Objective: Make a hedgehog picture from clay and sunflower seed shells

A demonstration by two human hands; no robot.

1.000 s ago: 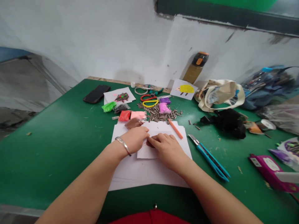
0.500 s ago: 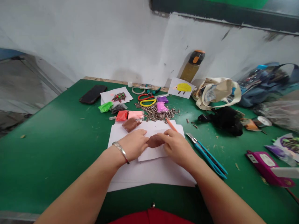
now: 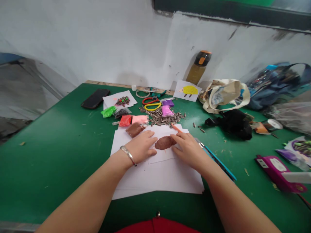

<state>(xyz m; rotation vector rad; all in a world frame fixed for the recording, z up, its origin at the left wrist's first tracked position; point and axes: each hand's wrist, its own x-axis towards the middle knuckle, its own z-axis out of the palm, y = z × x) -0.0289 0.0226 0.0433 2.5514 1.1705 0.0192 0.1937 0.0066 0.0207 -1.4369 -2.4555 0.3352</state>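
A flattened oval of brown modelling clay [image 3: 164, 143] lies on a small white sheet of paper [image 3: 162, 156], on top of larger white sheets [image 3: 155, 181]. My left hand [image 3: 143, 147], below a silver bracelet, rests on the paper at the clay's left side with its fingers apart. On the other side, my right hand [image 3: 188, 147] has its fingers stretched out, the fingertips touching the clay's right edge. A packet of brown clay [image 3: 135, 129] sits just beyond my left hand. An orange pencil or stick [image 3: 176, 128] lies beyond my right fingers.
Behind the paper are sunflower seeds [image 3: 160, 118], clay packets [image 3: 125, 120] and scissors [image 3: 152, 106]. A blue utility knife [image 3: 218, 161] lies to the right. Further off stand a bottle [image 3: 198, 69], a yellow hedgehog picture [image 3: 188, 90] and a cloth bag [image 3: 224, 95]. A phone [image 3: 95, 98] is back left.
My hands have moved apart from over the clay, so more of the brown oval shows. It now lies flat on the paper, and my right hand covers more of the knife.
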